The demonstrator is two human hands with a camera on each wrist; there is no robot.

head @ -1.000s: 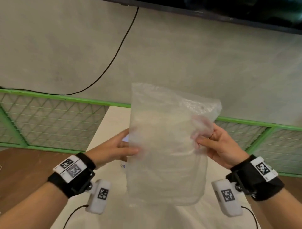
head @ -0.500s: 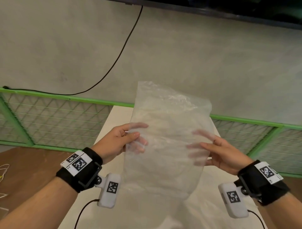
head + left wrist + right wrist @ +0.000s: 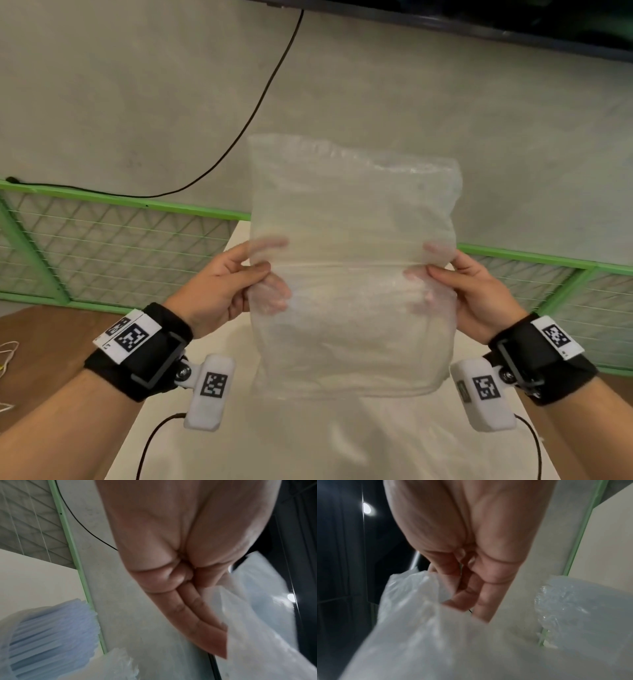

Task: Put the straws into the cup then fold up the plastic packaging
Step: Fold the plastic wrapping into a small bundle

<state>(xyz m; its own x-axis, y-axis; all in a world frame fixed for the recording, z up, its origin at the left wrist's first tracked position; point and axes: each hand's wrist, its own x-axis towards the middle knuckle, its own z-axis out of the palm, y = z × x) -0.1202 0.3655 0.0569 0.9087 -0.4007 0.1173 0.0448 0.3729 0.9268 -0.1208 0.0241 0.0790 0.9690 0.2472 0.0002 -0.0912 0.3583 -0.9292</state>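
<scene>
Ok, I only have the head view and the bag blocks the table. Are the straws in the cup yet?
Observer: Yes. The left wrist view shows blue straws bundled in a clear cup on the table.
Operator: Is the left hand really gripping the bag?
Observer: From the left wrist view, the left hand has its fingers laid straight together against the plastic packaging.
Operator: And the right hand?
Observer: In the right wrist view, the right hand has its fingers tucked behind the packaging's crumpled edge, though that view is blurred.
</scene>
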